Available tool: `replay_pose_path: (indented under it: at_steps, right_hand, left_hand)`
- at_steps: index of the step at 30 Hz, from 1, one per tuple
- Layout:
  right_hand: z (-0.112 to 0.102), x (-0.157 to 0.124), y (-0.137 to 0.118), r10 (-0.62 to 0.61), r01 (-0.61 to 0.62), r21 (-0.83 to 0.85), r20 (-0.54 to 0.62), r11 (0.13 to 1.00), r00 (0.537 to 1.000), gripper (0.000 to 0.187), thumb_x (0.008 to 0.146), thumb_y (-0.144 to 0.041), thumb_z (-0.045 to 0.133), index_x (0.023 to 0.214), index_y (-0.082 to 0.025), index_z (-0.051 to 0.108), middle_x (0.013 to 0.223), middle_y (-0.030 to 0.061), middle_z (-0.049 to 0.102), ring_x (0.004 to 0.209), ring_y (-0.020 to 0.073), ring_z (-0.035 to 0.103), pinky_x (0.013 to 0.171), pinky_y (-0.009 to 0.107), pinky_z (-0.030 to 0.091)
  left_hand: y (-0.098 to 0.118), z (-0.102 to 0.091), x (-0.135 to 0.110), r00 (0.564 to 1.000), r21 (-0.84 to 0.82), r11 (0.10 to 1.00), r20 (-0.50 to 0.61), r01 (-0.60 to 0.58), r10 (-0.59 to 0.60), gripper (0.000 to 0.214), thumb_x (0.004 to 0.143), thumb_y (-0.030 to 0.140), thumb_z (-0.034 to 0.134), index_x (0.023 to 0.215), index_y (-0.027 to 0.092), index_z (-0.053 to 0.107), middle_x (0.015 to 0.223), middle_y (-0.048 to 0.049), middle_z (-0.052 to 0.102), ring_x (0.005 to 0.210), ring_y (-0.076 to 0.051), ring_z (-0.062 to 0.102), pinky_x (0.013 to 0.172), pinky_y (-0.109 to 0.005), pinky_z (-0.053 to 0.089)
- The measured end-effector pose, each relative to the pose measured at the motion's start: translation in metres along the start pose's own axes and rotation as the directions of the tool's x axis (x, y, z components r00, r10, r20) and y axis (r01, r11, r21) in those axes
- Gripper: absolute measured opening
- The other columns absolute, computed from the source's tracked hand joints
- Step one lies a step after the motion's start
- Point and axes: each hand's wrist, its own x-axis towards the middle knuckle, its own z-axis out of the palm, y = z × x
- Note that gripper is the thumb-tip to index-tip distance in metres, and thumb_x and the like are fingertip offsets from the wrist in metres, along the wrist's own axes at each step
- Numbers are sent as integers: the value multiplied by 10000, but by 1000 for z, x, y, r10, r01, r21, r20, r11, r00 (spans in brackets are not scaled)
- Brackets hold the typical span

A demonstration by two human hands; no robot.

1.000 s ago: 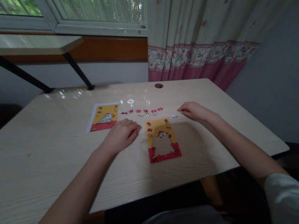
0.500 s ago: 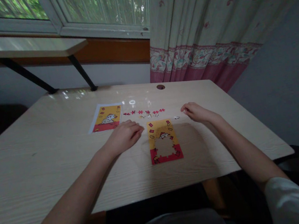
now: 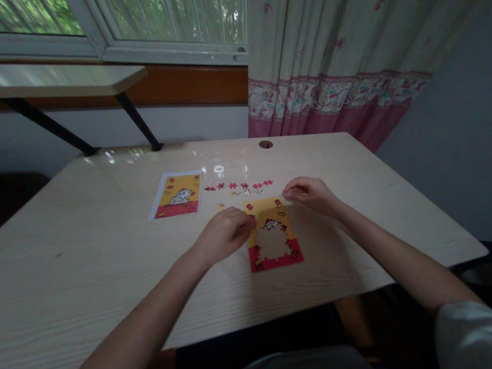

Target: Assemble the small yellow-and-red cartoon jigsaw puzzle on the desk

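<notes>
A yellow and red puzzle board (image 3: 276, 256) with an unfilled middle lies on the wooden table (image 3: 80, 275). My left hand (image 3: 223, 236) rests at the board's left edge, fingers curled and fingertips on the edge. My right hand (image 3: 309, 195) is at the board's top right corner, its fingers pinched together; what they hold is hidden. A row of small loose red and white pieces (image 3: 241, 186) lies just beyond the board. One small yellow piece (image 3: 220, 206) sits near my left hand.
A printed reference picture (image 3: 177, 193) lies to the left of the pieces. A cable hole (image 3: 265, 144) is near the table's far edge. A shelf on black brackets (image 3: 44, 84), a window and a curtain (image 3: 336, 43) stand behind the table.
Both hands moved inward to the puzzle board: the left to its left edge, the right to its top right corner. The small white piece by the right hand is no longer visible.
</notes>
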Motion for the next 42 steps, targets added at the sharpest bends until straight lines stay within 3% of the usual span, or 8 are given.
replay_pose_path:
  at_steps: [4,7,15,22,25,30,34,42]
  right_hand:
    - [26,-11,-11,89,-94,300,32,949,996,190,716,-375,709,792,-205,671,819,32,709,734,148,664,694,296,538]
    - [41,-17,-20,121,-115,404,12,907,993,210,679,-390,744,767,-214,671,785,17,711,703,147,671,655,293,550]
    - [55,-22,-33,193,-169,474,0,864,981,219,663,-384,755,762,-211,662,754,11,711,682,142,670,636,285,545]
    - [56,-22,-33,194,-193,501,50,844,980,252,666,-413,748,784,-206,667,754,15,711,669,141,664,612,281,536]
    - [52,-22,-34,130,-123,407,10,905,991,212,752,-405,678,847,-217,688,810,27,722,715,154,670,647,305,545]
    - [45,-25,-36,-47,50,53,-61,997,997,116,818,-311,626,864,-244,709,871,31,725,787,165,661,753,341,531]
    - [42,-27,-36,-125,120,-53,-99,991,987,112,812,-307,647,895,-258,705,856,28,713,773,161,643,739,326,513]
    - [38,-28,-29,-407,397,-302,33,867,913,150,871,-312,565,829,-230,682,784,37,687,741,158,596,718,305,458]
  left_hand:
    - [6,9,1,991,-119,988,-76,100,-110,207,829,205,498,908,156,683,747,-54,658,693,-158,576,630,-273,451]
    - [9,16,3,965,-244,949,-115,201,-234,203,837,295,545,891,179,703,726,-35,656,636,-133,559,591,-249,433]
    - [12,25,11,912,-395,852,-79,343,-404,203,795,334,589,800,164,698,628,4,602,558,-101,467,517,-217,346]
    - [9,26,12,913,-594,734,5,331,-408,238,810,360,535,768,143,622,632,12,538,542,-84,420,488,-205,305]
    - [9,23,12,907,-636,697,9,330,-422,210,819,337,505,751,147,565,615,12,512,524,-81,401,481,-208,295]
    - [7,14,11,908,-690,650,27,318,-417,212,838,344,483,745,158,523,585,21,459,504,-77,371,465,-210,269]
    - [8,13,8,907,-683,636,99,361,-408,212,840,340,486,717,168,507,534,50,385,454,-62,296,423,-197,207]
    - [5,18,4,904,-701,601,153,384,-400,244,804,387,530,734,154,547,545,49,388,472,-67,296,419,-189,194]
